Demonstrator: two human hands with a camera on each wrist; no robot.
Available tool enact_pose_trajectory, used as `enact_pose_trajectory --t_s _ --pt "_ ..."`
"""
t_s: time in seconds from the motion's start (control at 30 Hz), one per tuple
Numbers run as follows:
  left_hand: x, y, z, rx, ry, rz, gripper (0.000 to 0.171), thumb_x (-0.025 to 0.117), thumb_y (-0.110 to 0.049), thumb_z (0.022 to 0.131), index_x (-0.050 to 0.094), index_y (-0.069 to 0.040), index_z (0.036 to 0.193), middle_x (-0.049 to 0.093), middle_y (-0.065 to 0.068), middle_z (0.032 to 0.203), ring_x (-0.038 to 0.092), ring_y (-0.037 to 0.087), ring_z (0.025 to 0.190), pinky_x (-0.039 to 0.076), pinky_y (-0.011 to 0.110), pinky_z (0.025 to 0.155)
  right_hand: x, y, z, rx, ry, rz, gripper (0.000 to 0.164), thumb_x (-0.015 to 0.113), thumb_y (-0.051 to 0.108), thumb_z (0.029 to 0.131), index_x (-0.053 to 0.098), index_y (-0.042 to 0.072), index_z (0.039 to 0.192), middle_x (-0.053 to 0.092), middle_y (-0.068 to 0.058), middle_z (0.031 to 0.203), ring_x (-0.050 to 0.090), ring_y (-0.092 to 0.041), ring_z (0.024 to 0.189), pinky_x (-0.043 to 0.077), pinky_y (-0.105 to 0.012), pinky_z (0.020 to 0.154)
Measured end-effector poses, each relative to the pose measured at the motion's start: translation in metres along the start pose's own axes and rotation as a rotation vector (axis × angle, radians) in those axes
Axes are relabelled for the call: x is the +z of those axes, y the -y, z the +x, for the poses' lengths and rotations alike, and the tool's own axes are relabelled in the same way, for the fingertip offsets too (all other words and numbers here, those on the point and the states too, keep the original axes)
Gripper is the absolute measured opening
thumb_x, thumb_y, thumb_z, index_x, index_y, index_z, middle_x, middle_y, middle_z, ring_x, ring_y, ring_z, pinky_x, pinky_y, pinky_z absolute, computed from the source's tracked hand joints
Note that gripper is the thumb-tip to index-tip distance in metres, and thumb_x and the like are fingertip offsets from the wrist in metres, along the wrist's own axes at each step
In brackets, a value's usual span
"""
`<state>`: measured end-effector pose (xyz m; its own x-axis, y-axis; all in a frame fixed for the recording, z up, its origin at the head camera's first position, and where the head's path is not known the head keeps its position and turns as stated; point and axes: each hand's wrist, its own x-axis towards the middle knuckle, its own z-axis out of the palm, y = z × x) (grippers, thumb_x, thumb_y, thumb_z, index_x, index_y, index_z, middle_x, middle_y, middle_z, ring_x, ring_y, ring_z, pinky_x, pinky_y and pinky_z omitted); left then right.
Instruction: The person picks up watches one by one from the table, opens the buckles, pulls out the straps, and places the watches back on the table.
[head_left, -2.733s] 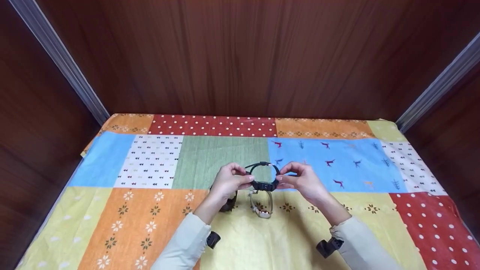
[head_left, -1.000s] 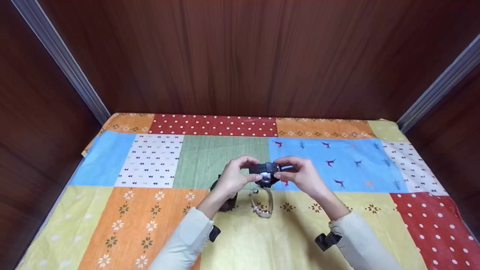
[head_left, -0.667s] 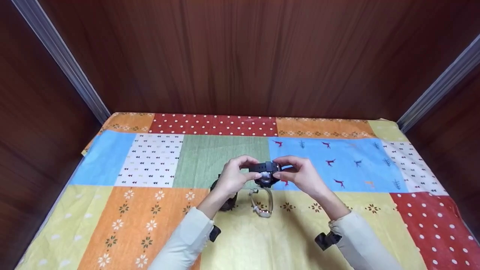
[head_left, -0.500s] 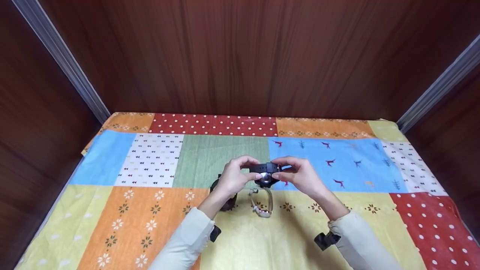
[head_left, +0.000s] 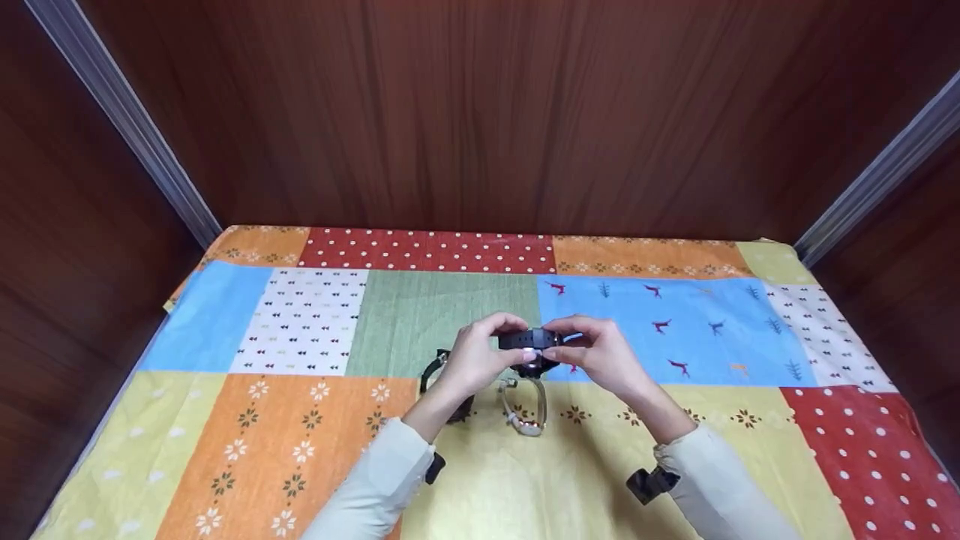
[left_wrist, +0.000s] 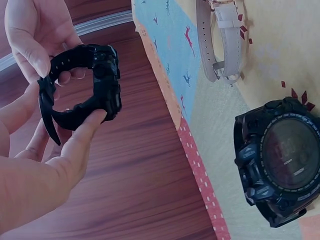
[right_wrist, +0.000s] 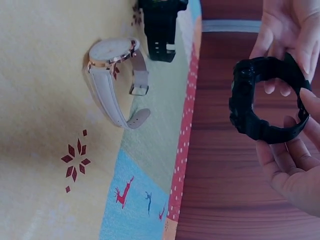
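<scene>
Both hands hold a black digital-style wristwatch point(head_left: 516, 340) up above the cloth, its strap bent round into a loop. My left hand point(head_left: 478, 358) pinches the strap between thumb and fingers from the left. From the other side my right hand point(head_left: 601, 354) grips it near the buckle end, thumb tip close to the left thumb. In the left wrist view the chunky case point(left_wrist: 106, 80) faces away from the palms, and one pointed strap end point(left_wrist: 47, 117) sticks out past the loop. Below the hands lies a watch with a pale strap point(right_wrist: 107, 102) and rose-gold case, standing on its side.
A second black watch point(left_wrist: 290, 152) with a round dial rests on the cloth, partly behind the left forearm in the head view. The patchwork tablecloth point(head_left: 480, 480) covers the table, with dark wood panels point(head_left: 480, 112) behind and at both sides.
The held watch has turned from an open ring facing the head camera to strap side showing. Both hands have come closer together; lately the left thumb has slid right along the strap.
</scene>
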<state>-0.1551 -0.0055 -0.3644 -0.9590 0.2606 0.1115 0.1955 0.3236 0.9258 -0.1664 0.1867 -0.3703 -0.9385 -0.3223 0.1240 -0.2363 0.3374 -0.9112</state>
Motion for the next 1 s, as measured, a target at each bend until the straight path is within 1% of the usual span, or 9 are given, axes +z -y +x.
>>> enact_pose_trajectory --t_s 0.17,0.27,0.37,0.5,0.77,1.0 --pt "0.0018 -0.0034 -0.0009 0.031 0.001 0.041 0.032 0.072 -0.011 0.077 0.062 -0.004 0.106 0.064 0.006 0.102 0.056 0.021 0.096 0.043 0.036 0.085 0.0011 0.0012 -0.0014 0.012 0.009 0.001 0.029 0.07 0.002 0.077 0.064 -0.005 0.104 0.061 -0.019 0.103 0.063 -0.026 0.082 0.048 -0.026 0.055" --pt "0.0031 -0.005 -0.0012 0.034 0.003 0.077 0.033 0.073 -0.012 0.077 0.062 -0.006 0.108 0.064 0.007 0.101 0.056 0.021 0.096 0.043 0.037 0.085 0.0016 0.0018 -0.0021 0.008 0.017 0.005 0.029 0.07 0.001 0.077 0.064 -0.005 0.104 0.061 -0.019 0.104 0.062 -0.028 0.084 0.049 -0.027 0.057" --pt "0.0041 -0.0065 -0.0021 0.039 0.005 0.116 0.034 0.073 -0.013 0.077 0.063 -0.007 0.108 0.063 0.007 0.101 0.056 0.022 0.096 0.043 0.038 0.085 0.0021 0.0021 -0.0025 -0.015 0.032 0.021 0.028 0.07 -0.001 0.077 0.064 -0.006 0.104 0.061 -0.02 0.104 0.062 -0.03 0.086 0.052 -0.028 0.064" --pt "0.0052 -0.0079 -0.0037 0.041 0.008 0.158 0.033 0.073 -0.016 0.077 0.064 -0.008 0.107 0.062 0.007 0.102 0.055 0.023 0.097 0.042 0.039 0.085 0.0026 0.0017 -0.0029 -0.044 0.049 0.035 0.028 0.069 -0.003 0.076 0.064 -0.008 0.103 0.06 -0.022 0.103 0.061 -0.033 0.088 0.053 -0.028 0.071" --pt "0.0067 -0.0075 -0.0047 0.043 0.004 0.197 0.027 0.073 -0.018 0.078 0.066 -0.011 0.102 0.061 0.004 0.102 0.054 0.02 0.096 0.042 0.039 0.084 0.0038 0.0038 -0.0049 -0.053 0.061 0.035 0.027 0.07 -0.003 0.076 0.064 -0.009 0.102 0.061 -0.022 0.1 0.06 -0.033 0.088 0.053 -0.028 0.071" --pt "0.0066 -0.0071 -0.0054 0.087 -0.008 0.221 0.024 0.073 -0.018 0.077 0.067 -0.01 0.099 0.063 0.004 0.1 0.055 0.02 0.094 0.042 0.037 0.082 0.003 0.0021 -0.0049 -0.072 0.068 0.026 0.027 0.07 -0.004 0.075 0.065 -0.008 0.101 0.061 -0.02 0.098 0.061 -0.031 0.087 0.053 -0.028 0.07"
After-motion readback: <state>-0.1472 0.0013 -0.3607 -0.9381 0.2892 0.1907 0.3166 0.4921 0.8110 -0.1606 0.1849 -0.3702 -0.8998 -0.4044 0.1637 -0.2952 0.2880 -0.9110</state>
